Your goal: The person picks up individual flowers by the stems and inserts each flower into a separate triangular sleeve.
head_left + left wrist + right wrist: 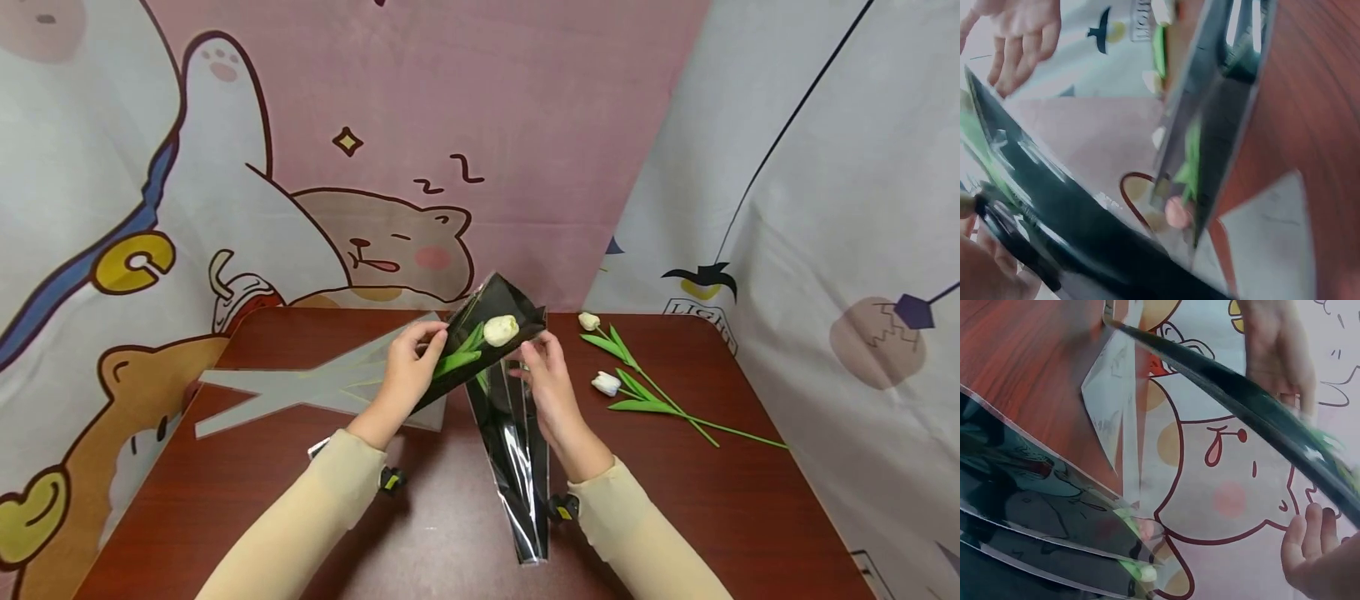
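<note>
My left hand (411, 358) grips the left edge of a black flower sleeve (489, 298), raised and tilted above the table. A cream tulip (500, 331) with green leaves lies inside it, its lower stem hidden. Close by the sleeve's right edge is my right hand (551, 379); in the left wrist view its fingers (1013, 59) are extended, apart from the sleeve. Beneath them a second black sleeve (517, 475) lies on the table, narrow end toward me. The left wrist view shows a pink tulip (1177, 212) at that sleeve's wide end.
Two loose white tulips, one farther back (589, 322) and one nearer (606, 383), lie with crossed stems on the right of the brown table (675, 517). Flat pale grey wrappers (300, 392) lie at the left. A cartoon-printed cloth (525, 125) hangs behind the table.
</note>
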Tool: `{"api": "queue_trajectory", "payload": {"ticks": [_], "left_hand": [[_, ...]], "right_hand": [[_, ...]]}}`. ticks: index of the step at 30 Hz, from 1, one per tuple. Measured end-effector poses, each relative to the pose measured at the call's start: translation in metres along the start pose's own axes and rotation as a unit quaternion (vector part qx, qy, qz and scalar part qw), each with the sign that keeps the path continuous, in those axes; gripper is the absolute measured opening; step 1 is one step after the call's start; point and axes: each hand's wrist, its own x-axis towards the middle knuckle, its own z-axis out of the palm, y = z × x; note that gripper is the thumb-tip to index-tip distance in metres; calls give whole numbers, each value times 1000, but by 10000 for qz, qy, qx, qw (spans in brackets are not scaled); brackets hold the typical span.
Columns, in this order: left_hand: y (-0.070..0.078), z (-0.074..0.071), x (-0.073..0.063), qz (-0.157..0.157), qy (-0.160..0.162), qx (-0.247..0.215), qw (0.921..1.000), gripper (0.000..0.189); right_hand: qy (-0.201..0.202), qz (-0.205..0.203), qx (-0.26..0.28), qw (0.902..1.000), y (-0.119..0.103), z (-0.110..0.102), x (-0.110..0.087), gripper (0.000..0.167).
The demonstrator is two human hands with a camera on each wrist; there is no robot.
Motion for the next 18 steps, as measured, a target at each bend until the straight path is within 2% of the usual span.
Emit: {"api": "queue_trajectory", "payload": {"ticks": [2, 4, 6, 8, 10, 13, 16, 18], "left_hand": [[18, 0, -3, 1, 151, -219, 9996, 21], [37, 0, -6, 17, 217, -429, 9988, 20], [52, 0, -9, 58, 222, -567, 9981, 20], [61, 2, -11, 60, 225, -729, 9971, 20], [67, 3, -12, 37, 282, -898, 9956, 21], [71, 6, -13, -23, 399, -1286, 9909, 21], [72, 7, -13, -59, 480, -1616, 9857, 21], [68, 9, -12, -24, 464, -1815, 9823, 22]], "right_hand": [[-301, -24, -136, 9994, 2, 2, 0, 33], [-536, 101, -494, 9973, 5, 3, -1, 42], [-696, 321, -835, 9936, 9, 3, -1, 44], [-800, 515, -1156, 9887, 13, 4, -2, 41], [-913, 569, -1406, 9842, 16, 6, -2, 33], [-1073, 385, -1623, 9801, 18, 8, -5, 24], [-992, 24, -1756, 9794, 17, 9, -7, 17], [-803, -188, -1760, 9809, 15, 9, -7, 15]]}}
